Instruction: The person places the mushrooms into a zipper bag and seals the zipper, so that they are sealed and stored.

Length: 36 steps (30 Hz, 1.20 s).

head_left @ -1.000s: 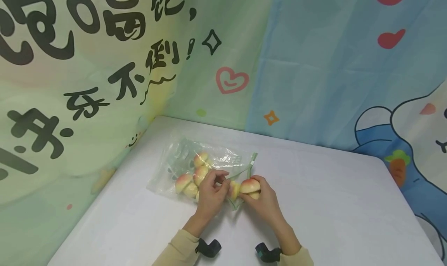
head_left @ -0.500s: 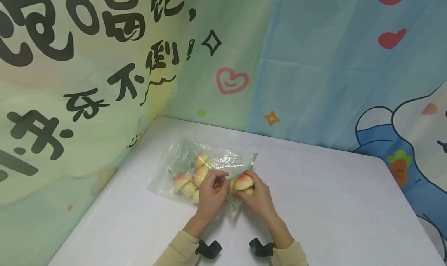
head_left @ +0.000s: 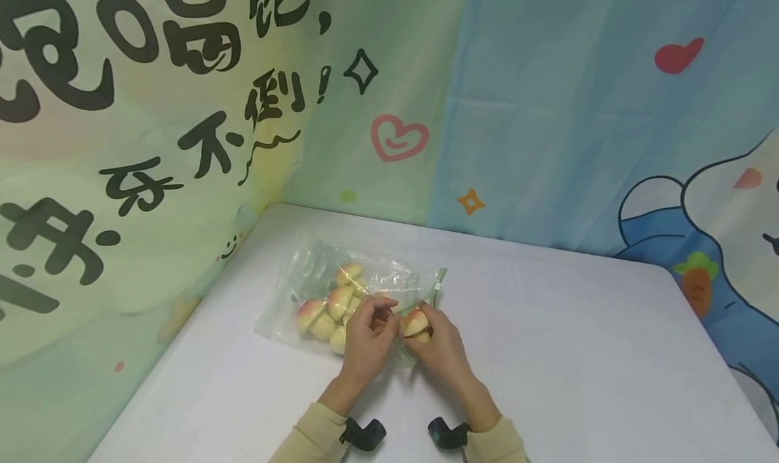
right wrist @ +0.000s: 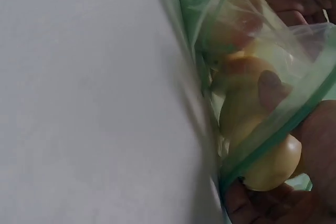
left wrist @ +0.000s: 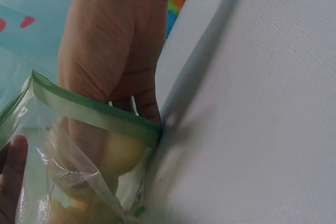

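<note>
A clear zip bag [head_left: 389, 268] with a green zip edge lies on the white table, holding several mushroom-shaped pieces [head_left: 310, 315] with red-and-yellow caps and pale stems. My left hand [head_left: 370, 334] pinches the bag near its mouth; its fingertips are partly hidden in the head view. At the bag's mouth, my right hand [head_left: 444, 348] grips another mushroom-shaped piece [head_left: 416, 322]. In the right wrist view, the rounded pale end [right wrist: 273, 166] of that piece sticks out past the green zip edge [right wrist: 262, 148], and a thumb [right wrist: 270, 88] shows through the plastic.
The white table [head_left: 578, 341] stretches right of the bag. Printed cloth backdrops [head_left: 548, 125] rise along its left and back edges. A black wrist mount [head_left: 365, 434] sits on the left forearm, another black mount [head_left: 447, 434] on the right.
My right hand has moved left with the mushroom-shaped piece, from just right of the bag's mouth into it. My left hand has stayed in place. The head view has shifted slightly.
</note>
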{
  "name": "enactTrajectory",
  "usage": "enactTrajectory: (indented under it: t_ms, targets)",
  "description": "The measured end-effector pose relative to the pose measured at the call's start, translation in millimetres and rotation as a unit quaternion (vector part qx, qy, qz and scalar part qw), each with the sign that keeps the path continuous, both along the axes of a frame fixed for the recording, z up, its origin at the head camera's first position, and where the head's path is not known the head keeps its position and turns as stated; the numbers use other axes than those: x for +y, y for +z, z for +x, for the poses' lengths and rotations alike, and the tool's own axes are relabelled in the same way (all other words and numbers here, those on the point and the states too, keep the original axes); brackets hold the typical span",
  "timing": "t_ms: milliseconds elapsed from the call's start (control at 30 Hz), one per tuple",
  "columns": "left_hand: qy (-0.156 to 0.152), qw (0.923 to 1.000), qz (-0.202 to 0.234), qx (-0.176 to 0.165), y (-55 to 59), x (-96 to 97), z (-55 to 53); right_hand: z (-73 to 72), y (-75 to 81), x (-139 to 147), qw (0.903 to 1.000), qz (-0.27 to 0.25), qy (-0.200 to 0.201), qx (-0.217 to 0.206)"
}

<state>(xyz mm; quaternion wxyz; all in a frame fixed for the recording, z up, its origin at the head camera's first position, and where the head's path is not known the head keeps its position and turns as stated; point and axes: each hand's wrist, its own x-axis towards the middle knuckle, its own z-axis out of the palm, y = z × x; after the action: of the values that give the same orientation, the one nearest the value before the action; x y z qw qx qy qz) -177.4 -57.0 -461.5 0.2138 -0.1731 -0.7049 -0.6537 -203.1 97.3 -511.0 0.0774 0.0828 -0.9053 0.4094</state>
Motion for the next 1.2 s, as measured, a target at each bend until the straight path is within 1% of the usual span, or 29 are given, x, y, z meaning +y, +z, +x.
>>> enactTrajectory:
  t_ms: [100,167,233,400,500,567,633,700,767,867,933,1033,1100,1200]
  targets:
    - [0.004,1.0000,-0.006,0.005,-0.3,-0.7,0.0,0.3,0.2,-3,0.9998,0.012,0.003,-0.016]
    - [0.006,0.9999,-0.009,0.006,-0.5,-1.0,0.0,0.3,0.6,-4,0.9998,0.014,0.005,-0.014]
    - [0.006,0.9999,-0.009,0.006,-0.5,-1.2,-0.1,0.6,1.5,-5,0.9998,0.001,0.005,-0.021]
    - [0.009,0.9999,-0.013,0.001,0.2,-1.0,0.0,1.2,3.2,-5,0.9982,-0.041,0.026,-0.035]
    - [0.013,0.9998,-0.014,-0.003,1.0,-1.0,0.5,1.8,4.1,-3,0.9973,-0.056,0.037,-0.032]
    - [0.012,0.9998,-0.011,-0.007,1.3,-0.9,0.8,2.1,5.2,-2,0.9972,-0.061,0.038,-0.022]
    - [0.009,0.9999,-0.009,-0.010,1.4,-0.8,0.8,1.8,6.7,1,0.9970,-0.070,0.031,-0.011]
    - [0.003,0.9999,-0.003,-0.012,1.4,-0.8,0.8,1.1,8.4,6,0.9967,-0.078,0.019,0.011]
    - [-0.001,0.9999,0.002,-0.013,1.6,-0.7,0.7,-0.7,9.0,12,0.9961,-0.082,-0.006,0.031]
    - [-0.002,0.9999,0.006,-0.014,1.9,-0.5,0.8,-4.3,8.5,23,0.9928,-0.102,-0.052,0.036]
    - [0.003,0.9999,0.005,-0.012,2.4,-0.3,1.2,-7.5,6.7,30,0.9886,-0.124,-0.083,0.023]
    - [0.007,0.9999,0.000,-0.009,2.7,0.3,2.2,-12.7,4.9,40,0.9810,-0.157,-0.113,-0.005]
    - [0.010,0.9999,-0.007,-0.007,3.2,0.7,2.9,-16.9,6.1,43,0.9777,-0.168,-0.122,-0.032]
    - [0.015,0.9997,-0.019,-0.005,2.5,1.3,3.0,-25.5,10.2,42,0.9768,-0.158,-0.121,-0.079]
